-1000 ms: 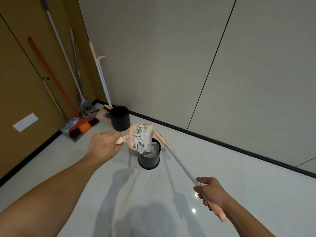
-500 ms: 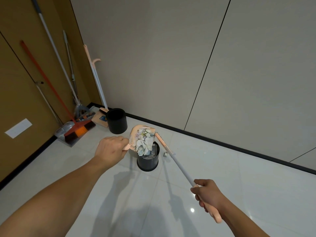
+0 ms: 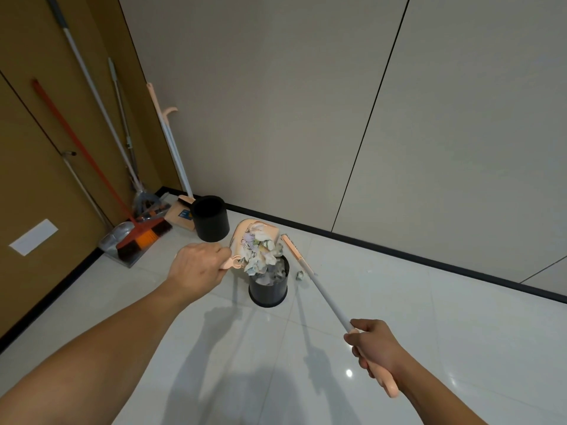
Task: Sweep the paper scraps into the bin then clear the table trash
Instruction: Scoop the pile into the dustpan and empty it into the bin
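— While the dustpan (image 3: 256, 240) is tipped over the near black bin (image 3: 269, 285), how much has been done?

— Most scraps (image 3: 260, 256) are seen spilling from pan to bin; the sweeping is judged nearly finished. One crumpled scrap (image 3: 300, 275) is left on the floor, just at the bin's three o'clock. No worktop is shown, so the table trash is judged still to be cleared.

— And the hands?

— The pan's handle is gripped by the left hand (image 3: 198, 268), fingers curled round it. The broom (image 3: 316, 282) is held by the right hand (image 3: 376, 348), fingers wrapped on its handle, at five o'clock.

— The room?

— Glossy pale floor tiles (image 3: 429, 317) are met by grey wall panels. A second black bin (image 3: 210, 218) and leaning mops (image 3: 92, 96) are found at ten o'clock.
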Action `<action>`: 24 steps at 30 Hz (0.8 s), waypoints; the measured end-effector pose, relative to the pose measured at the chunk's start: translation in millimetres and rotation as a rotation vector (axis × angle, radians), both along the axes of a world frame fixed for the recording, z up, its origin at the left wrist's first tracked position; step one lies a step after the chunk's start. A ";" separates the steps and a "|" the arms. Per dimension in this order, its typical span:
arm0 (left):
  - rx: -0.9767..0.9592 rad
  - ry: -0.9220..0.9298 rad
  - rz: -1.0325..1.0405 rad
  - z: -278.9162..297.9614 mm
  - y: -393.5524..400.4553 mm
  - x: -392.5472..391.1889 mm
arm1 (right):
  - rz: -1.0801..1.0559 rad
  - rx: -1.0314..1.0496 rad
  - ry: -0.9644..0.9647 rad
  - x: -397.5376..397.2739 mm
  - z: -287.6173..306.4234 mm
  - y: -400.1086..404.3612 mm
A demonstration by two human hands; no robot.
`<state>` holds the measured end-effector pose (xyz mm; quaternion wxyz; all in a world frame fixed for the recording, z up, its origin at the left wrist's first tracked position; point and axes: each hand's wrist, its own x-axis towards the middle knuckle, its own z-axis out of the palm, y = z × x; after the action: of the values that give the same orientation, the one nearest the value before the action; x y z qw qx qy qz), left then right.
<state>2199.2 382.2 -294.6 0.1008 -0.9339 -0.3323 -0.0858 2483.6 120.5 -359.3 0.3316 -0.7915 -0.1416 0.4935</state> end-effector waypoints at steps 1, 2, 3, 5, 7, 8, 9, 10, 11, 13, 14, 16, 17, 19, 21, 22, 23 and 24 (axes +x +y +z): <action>0.002 0.010 -0.014 1.2 -1.0 -1.2 | -0.001 -0.001 -0.004 -1.7 0.0 1.0; 0.006 0.018 -0.026 2.4 -2.0 -2.8 | 0.001 -0.001 -0.004 -3.5 0.3 2.2; 0.009 0.020 -0.031 3.3 -2.1 -4.8 | 0.005 -0.001 -0.003 -5.2 1.0 3.4; -0.001 0.005 -0.013 4.4 -0.5 -10.0 | 0.007 0.002 -0.001 -7.9 2.1 5.9; -0.013 0.004 0.005 4.3 -0.3 -14.8 | 0.007 0.003 -0.006 -10.4 3.0 7.3; -0.013 0.012 0.002 4.7 -0.7 -16.1 | 0.010 0.004 -0.007 -11.8 3.7 7.8; -0.007 0.019 -0.001 5.8 -1.1 -16.4 | 0.013 0.005 -0.007 -13.3 4.9 8.4; 0.001 0.026 -0.001 7.4 -1.7 -16.0 | 0.016 0.006 -0.008 -14.5 6.1 8.9; 0.006 0.036 -0.002 8.5 -1.9 -15.5 | 0.016 0.008 -0.011 -15.4 6.8 9.3; 0.004 0.035 0.000 8.1 0.3 -16.4 | 0.006 0.011 -0.017 -16.8 8.0 9.1; 0.001 0.021 0.019 7.3 1.7 -17.5 | 0.002 0.011 -0.018 -17.4 9.0 8.9; 0.003 0.010 0.048 5.6 2.8 -19.5 | 0.000 0.009 -0.022 -18.0 10.3 7.6; 0.005 0.012 0.029 4.8 3.1 -19.9 | -0.002 0.011 -0.024 -17.8 10.8 6.8; 0.017 0.007 -0.011 4.9 2.9 -20.1 | -0.010 0.011 -0.025 -17.7 11.2 6.0; 0.025 -0.001 -0.033 5.4 3.9 -19.1 | -0.023 0.010 -0.029 -18.1 11.2 5.7; 0.023 -0.011 -0.045 5.5 4.8 -18.3 | -0.027 0.011 -0.027 -18.5 11.5 5.6; 0.024 -0.016 -0.059 6.0 5.3 -17.6 | -0.027 0.014 -0.022 -18.7 12.2 5.5; 0.025 -0.014 -0.077 6.6 5.4 -16.8 | -0.028 0.019 -0.017 -18.7 12.5 5.5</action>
<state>2182.5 387.7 -288.0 0.1065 -0.9439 -0.2959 -0.1003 2465.0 126.0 -346.7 0.3446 -0.7943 -0.1380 0.4810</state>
